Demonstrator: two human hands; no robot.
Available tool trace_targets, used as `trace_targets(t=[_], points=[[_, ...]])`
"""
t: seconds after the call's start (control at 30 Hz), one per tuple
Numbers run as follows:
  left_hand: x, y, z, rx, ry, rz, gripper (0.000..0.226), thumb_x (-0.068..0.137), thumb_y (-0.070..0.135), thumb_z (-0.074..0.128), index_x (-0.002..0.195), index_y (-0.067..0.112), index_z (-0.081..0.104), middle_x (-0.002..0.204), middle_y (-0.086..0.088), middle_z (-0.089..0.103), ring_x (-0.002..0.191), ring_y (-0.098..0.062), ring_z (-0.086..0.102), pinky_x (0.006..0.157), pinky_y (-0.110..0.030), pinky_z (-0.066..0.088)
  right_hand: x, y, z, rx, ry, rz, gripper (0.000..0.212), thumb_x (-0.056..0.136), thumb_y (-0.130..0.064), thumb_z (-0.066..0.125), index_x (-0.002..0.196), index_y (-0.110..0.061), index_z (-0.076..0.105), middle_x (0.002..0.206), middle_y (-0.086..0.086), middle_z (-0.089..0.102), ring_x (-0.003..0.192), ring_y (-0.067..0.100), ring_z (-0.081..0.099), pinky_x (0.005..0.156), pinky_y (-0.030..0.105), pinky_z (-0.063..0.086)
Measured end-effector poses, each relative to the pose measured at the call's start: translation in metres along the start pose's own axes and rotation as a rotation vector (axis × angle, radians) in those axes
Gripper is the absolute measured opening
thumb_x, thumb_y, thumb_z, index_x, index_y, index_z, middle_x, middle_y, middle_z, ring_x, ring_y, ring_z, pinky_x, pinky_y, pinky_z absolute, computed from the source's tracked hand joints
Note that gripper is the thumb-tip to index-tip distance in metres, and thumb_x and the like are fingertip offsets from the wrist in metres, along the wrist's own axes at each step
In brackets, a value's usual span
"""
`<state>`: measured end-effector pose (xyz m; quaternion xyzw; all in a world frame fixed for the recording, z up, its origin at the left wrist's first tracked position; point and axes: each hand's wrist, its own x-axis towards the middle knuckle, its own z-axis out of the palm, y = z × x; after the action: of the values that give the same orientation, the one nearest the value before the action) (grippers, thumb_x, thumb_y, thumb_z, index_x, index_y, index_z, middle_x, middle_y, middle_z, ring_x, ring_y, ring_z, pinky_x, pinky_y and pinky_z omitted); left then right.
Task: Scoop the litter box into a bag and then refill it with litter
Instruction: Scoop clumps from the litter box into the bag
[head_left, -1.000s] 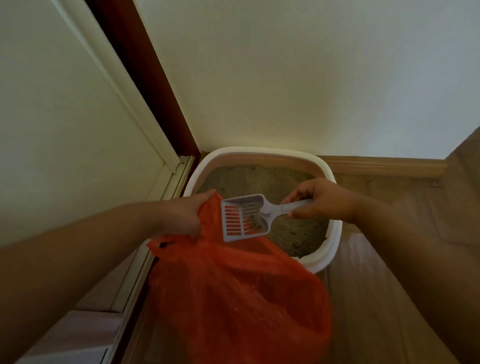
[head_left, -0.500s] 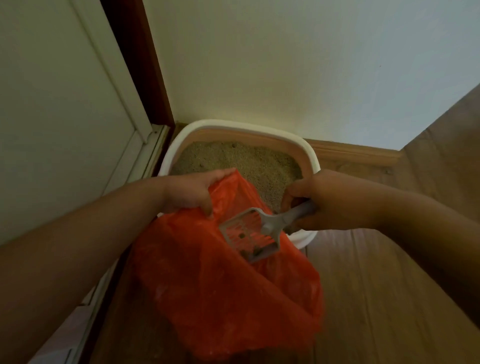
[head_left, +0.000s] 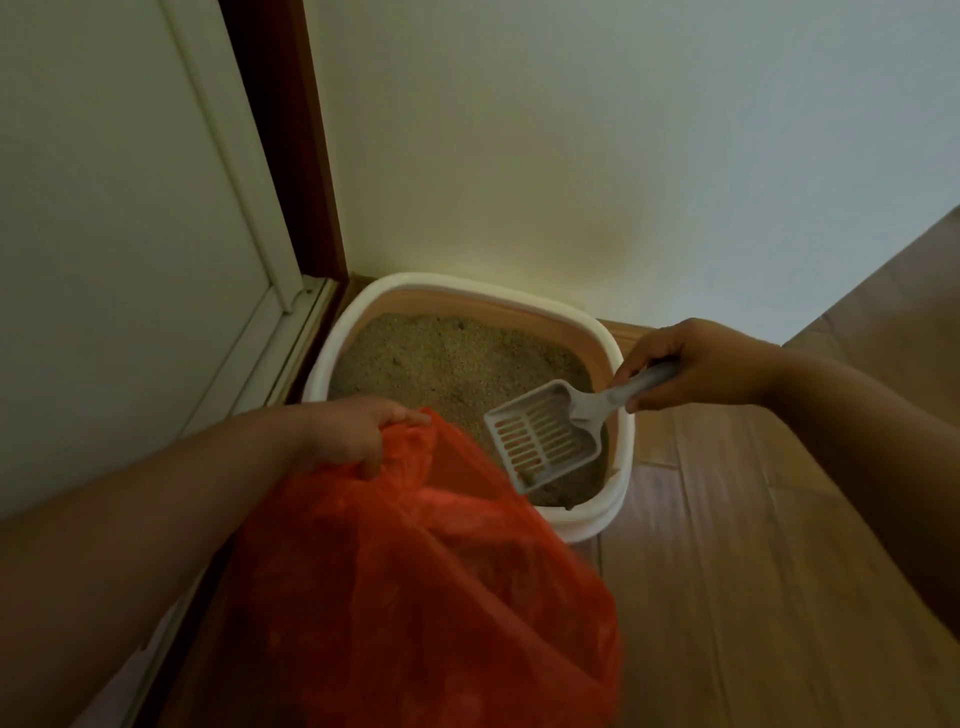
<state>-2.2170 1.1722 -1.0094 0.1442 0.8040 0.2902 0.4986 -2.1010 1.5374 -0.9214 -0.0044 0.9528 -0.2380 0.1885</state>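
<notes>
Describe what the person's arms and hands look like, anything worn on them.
Both forearms are bare as far as the view reaches: no sleeves, no gloves. The left hand and the right hand show no rings, watch, bracelets or markings. The dim light and blur hide finer detail such as the nails.

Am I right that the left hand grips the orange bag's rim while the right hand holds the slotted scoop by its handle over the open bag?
Not quite. In the head view the right hand holds the scoop over the litter box, its front edge down at the litter, not over the bag. The left hand does grip the orange bag at its rim.
</notes>
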Motion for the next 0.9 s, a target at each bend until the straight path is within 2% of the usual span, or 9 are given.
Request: trace_targets(t=[0.1, 0.2, 0.33, 0.37, 0.47, 0.57, 0.7, 0.8, 0.9], points=[[0.005, -0.011, -0.002, -0.002, 0.013, -0.010, 0.100, 0.068, -0.025, 0.057, 0.135, 0.049, 0.061, 0.127, -0.011, 0.066, 0.106, -0.034, 0.071, 0.084, -0.056, 0.062, 0.023, 0.025, 0.003, -0.069, -0.009, 0.035, 0.028, 0.080, -0.029, 0.086, 0.097, -0.046, 0.072, 0.096, -0.021, 0.072, 0.089, -0.003, 0.065, 0.091, 0.035, 0.058], [0.007, -0.013, -0.003, -0.020, 0.017, -0.006, 0.097, 0.071, -0.027, 0.056, 0.137, 0.044, 0.062, 0.124, -0.010, 0.068, 0.103, -0.032, 0.072, 0.084, -0.054, 0.063, 0.038, 0.040, 0.010, -0.073, -0.062, 0.104, 0.025, 0.080, -0.034, 0.085, 0.097, -0.049, 0.074, 0.099, -0.023, 0.072, 0.093, -0.001, 0.065, 0.092, 0.031, 0.056], [0.005, -0.009, -0.003, -0.071, -0.008, -0.004, 0.094, 0.075, -0.029, 0.053, 0.138, 0.040, 0.061, 0.121, -0.010, 0.070, 0.092, -0.028, 0.074, 0.069, -0.039, 0.062, 0.046, 0.050, 0.017, -0.153, -0.112, 0.099, 0.026, 0.085, -0.032, 0.081, 0.109, -0.040, 0.076, 0.102, -0.022, 0.070, 0.094, 0.001, 0.064, 0.089, 0.026, 0.055], [0.005, -0.009, -0.002, -0.074, -0.013, -0.007, 0.093, 0.076, -0.029, 0.053, 0.137, 0.041, 0.061, 0.121, -0.009, 0.070, 0.092, -0.028, 0.074, 0.069, -0.040, 0.063, 0.049, 0.053, 0.018, -0.175, -0.116, 0.104, 0.026, 0.085, -0.030, 0.080, 0.110, -0.038, 0.076, 0.103, -0.021, 0.070, 0.094, 0.002, 0.064, 0.089, 0.026, 0.055], [0.007, -0.011, 0.000, -0.067, 0.000, -0.004, 0.093, 0.074, -0.029, 0.054, 0.135, 0.040, 0.063, 0.120, -0.009, 0.072, 0.100, -0.032, 0.074, 0.081, -0.051, 0.064, 0.060, 0.060, 0.020, -0.278, -0.159, 0.131, 0.025, 0.086, -0.033, 0.077, 0.111, -0.038, 0.075, 0.103, -0.020, 0.069, 0.094, 0.004, 0.064, 0.092, 0.031, 0.057], [0.011, -0.013, 0.000, -0.089, -0.008, -0.011, 0.092, 0.074, -0.029, 0.054, 0.135, 0.039, 0.064, 0.118, -0.009, 0.074, 0.100, -0.032, 0.075, 0.084, -0.054, 0.062, 0.070, 0.060, 0.025, -0.344, -0.236, 0.159, 0.025, 0.086, -0.032, 0.074, 0.110, -0.039, 0.075, 0.102, -0.019, 0.068, 0.094, 0.003, 0.063, 0.092, 0.032, 0.057], [0.015, -0.014, -0.003, -0.107, -0.013, -0.020, 0.091, 0.075, -0.029, 0.054, 0.133, 0.040, 0.065, 0.118, -0.009, 0.074, 0.094, -0.029, 0.076, 0.078, -0.047, 0.063, 0.081, 0.058, 0.033, -0.410, -0.307, 0.145, 0.023, 0.087, -0.028, 0.072, 0.108, -0.036, 0.077, 0.097, -0.016, 0.070, 0.090, 0.005, 0.064, 0.089, 0.032, 0.058], [0.016, -0.015, -0.003, -0.117, -0.021, -0.015, 0.091, 0.075, -0.029, 0.054, 0.132, 0.040, 0.066, 0.118, -0.008, 0.075, 0.098, -0.031, 0.076, 0.084, -0.054, 0.062, 0.089, 0.057, 0.033, -0.482, -0.352, 0.119, 0.027, 0.087, -0.028, 0.070, 0.111, -0.036, 0.077, 0.100, -0.015, 0.072, 0.093, 0.007, 0.064, 0.090, 0.033, 0.057], [0.016, -0.017, -0.003, -0.144, -0.050, -0.021, 0.089, 0.076, -0.030, 0.052, 0.131, 0.039, 0.066, 0.114, -0.008, 0.077, 0.096, -0.031, 0.076, 0.078, -0.045, 0.062, 0.092, 0.054, 0.036, -0.493, -0.390, 0.091, 0.028, 0.087, -0.028, 0.070, 0.114, -0.034, 0.076, 0.101, -0.015, 0.072, 0.093, 0.006, 0.064, 0.087, 0.028, 0.055]])
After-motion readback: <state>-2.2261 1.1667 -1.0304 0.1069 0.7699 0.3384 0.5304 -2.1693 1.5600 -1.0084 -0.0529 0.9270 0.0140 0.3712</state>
